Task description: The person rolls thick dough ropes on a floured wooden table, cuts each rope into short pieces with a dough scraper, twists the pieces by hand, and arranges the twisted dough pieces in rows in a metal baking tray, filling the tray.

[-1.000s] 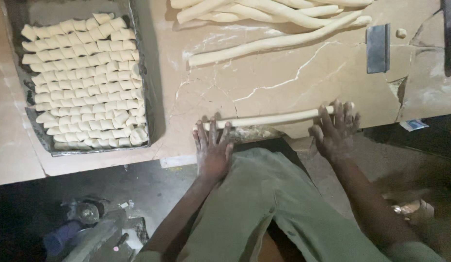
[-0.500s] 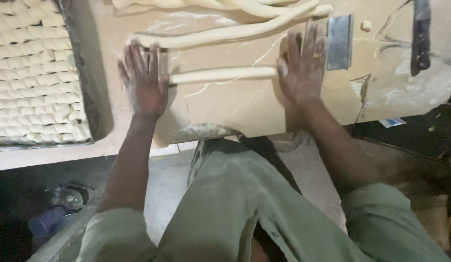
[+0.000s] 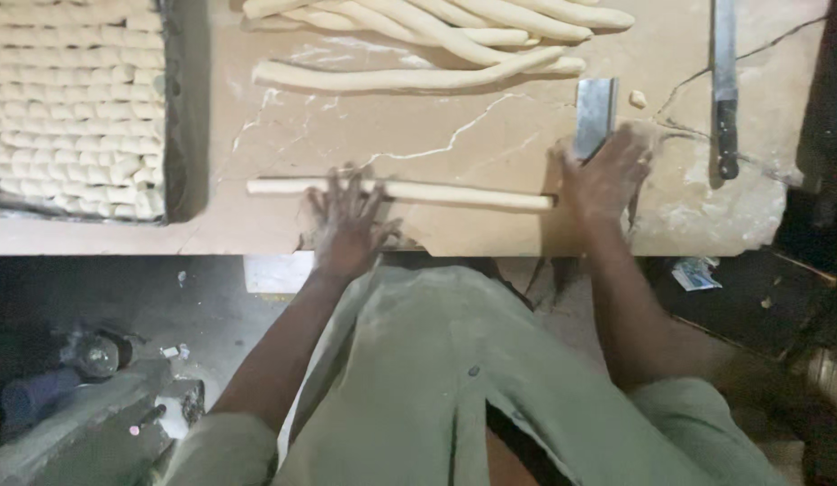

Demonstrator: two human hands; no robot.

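A long thin dough rope [image 3: 454, 193] lies across the near part of the marble worktop [image 3: 418, 135]. My left hand [image 3: 346, 225] is pressed flat on the rope's left half, fingers spread. My right hand [image 3: 607, 175] is at the rope's right end, with its fingers closed over the near end of a flat metal scraper [image 3: 595, 112]. Thicker dough ropes [image 3: 436, 27] lie in a pile at the far edge, and one long rope [image 3: 391, 79] lies apart in front of them.
A dark tray [image 3: 186, 108] on the left holds rows of several small cut dough pieces [image 3: 67, 108]. A long knife [image 3: 724, 90] lies at the right, with a small dough bit [image 3: 638, 97] near it. The worktop's front edge is close to my body.
The rope has rolled nearer and grown longer and thinner. My left hand stayed on it. My right hand left the rope and went to the scraper.
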